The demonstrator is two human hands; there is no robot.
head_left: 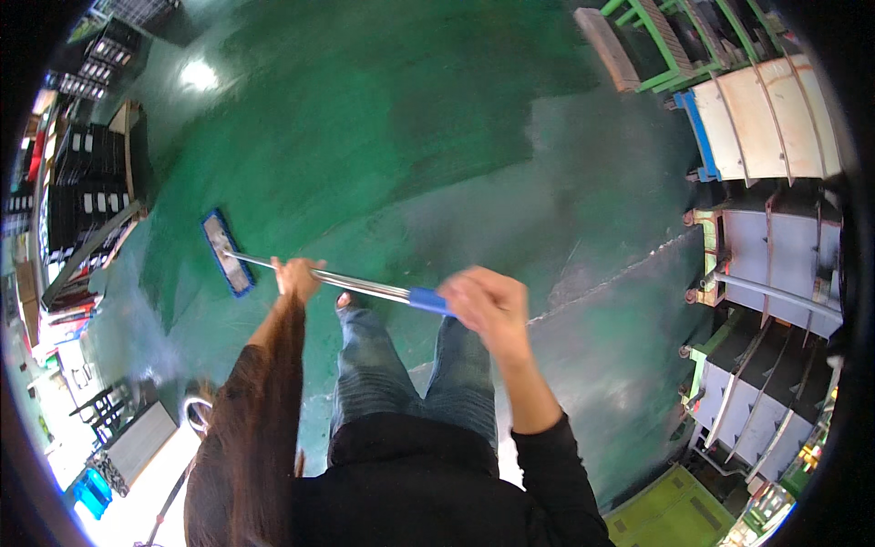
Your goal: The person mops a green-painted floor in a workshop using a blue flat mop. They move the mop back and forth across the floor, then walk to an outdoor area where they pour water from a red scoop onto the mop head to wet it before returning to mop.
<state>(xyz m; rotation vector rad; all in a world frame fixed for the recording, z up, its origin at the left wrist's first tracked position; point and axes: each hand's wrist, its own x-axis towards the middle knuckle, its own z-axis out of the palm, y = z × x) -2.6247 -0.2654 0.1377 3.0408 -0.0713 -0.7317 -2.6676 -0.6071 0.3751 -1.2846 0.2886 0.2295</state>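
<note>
I hold a flat mop (pixel 365 287) with a silver pole and a blue grip across my body. My left hand (pixel 297 278) is closed round the pole, nearer the mop head. Slightly blurred, my right hand (pixel 489 305) wraps the blue grip at the upper end. To the left, the blue-edged, pale mop head (pixel 227 253) lies on the green floor (pixel 410 128). Darker, wet-looking bands show on the floor ahead and around it.
Black crates (pixel 91 150) are stacked along the left. On the right stand wheeled carts with pale panels (pixel 770 118), and a green metal rack (pixel 652 41) lies beyond them. A green box (pixel 674 515) is at the lower right. A pale crack (pixel 620 273) crosses the floor.
</note>
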